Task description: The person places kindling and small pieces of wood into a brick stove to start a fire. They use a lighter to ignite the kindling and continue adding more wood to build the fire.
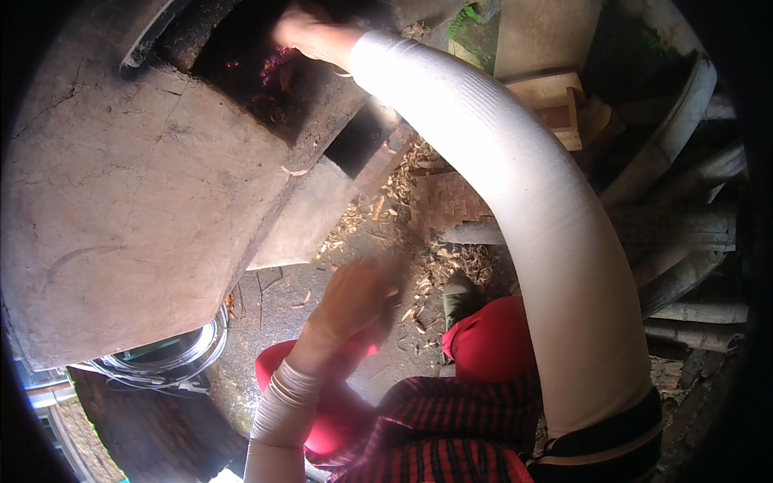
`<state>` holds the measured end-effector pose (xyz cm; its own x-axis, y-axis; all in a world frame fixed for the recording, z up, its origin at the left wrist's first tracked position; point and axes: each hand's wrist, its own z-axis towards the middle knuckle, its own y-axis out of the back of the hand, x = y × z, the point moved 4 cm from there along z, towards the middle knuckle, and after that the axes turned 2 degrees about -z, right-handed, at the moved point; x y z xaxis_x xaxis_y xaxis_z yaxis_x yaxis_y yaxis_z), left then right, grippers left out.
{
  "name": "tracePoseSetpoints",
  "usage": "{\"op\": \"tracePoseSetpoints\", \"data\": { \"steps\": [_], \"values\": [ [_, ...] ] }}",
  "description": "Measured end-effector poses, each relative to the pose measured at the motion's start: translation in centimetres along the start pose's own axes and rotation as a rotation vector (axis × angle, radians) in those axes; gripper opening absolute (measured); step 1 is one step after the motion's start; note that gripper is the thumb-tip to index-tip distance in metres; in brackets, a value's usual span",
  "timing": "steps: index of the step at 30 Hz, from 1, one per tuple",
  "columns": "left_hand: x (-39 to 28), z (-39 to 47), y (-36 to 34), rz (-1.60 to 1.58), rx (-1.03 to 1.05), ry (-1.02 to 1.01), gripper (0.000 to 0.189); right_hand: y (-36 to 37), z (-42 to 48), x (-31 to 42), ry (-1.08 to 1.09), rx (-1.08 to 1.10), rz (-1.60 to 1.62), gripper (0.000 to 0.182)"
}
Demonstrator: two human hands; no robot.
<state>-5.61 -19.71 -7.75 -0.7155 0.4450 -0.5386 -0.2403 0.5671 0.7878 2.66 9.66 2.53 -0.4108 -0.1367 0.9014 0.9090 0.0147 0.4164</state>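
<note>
My right hand (308,33) reaches over a dark fire opening (241,36) in a clay or cement stove (151,199). Embers (275,63) glow red just below and beside this hand. Its fingers are blurred near the top rim, and whether they hold something is hidden. My left hand (356,296) hovers above my lap, curled and smeared by motion. A dark blurred shape (403,262) lies by its fingers; I cannot tell if it is gripped. A second, square opening (361,140) is set in the stove's lower ledge.
Wood shavings (416,278) litter the ground by my shoe (460,299). A woven bamboo mat (450,199) lies beyond them. Bamboo poles (670,127) and a wooden box (561,136) are at right. Coiled cable (205,350) sits below the stove's left edge.
</note>
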Motion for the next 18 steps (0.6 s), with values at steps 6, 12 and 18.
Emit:
{"op": "tracePoseSetpoints", "data": {
  "steps": [6, 12, 18],
  "values": [
    [0.2, 0.0, -0.4, 0.024, 0.022, -0.003, 0.042, 1.3, -0.9, 0.0, -0.021, 0.01, 0.042, 0.025],
    [0.3, -0.1, -0.6, 0.027, 0.029, 0.046, 0.042, 1.9, -3.1, 0.1, -0.083, -0.186, -0.077, 0.013],
    [-0.2, 0.6, -1.2, 0.06, 0.045, 0.033, 0.043, 2.0, -2.6, -4.2, -0.008, -0.193, 0.01, 0.02]
  ]
}}
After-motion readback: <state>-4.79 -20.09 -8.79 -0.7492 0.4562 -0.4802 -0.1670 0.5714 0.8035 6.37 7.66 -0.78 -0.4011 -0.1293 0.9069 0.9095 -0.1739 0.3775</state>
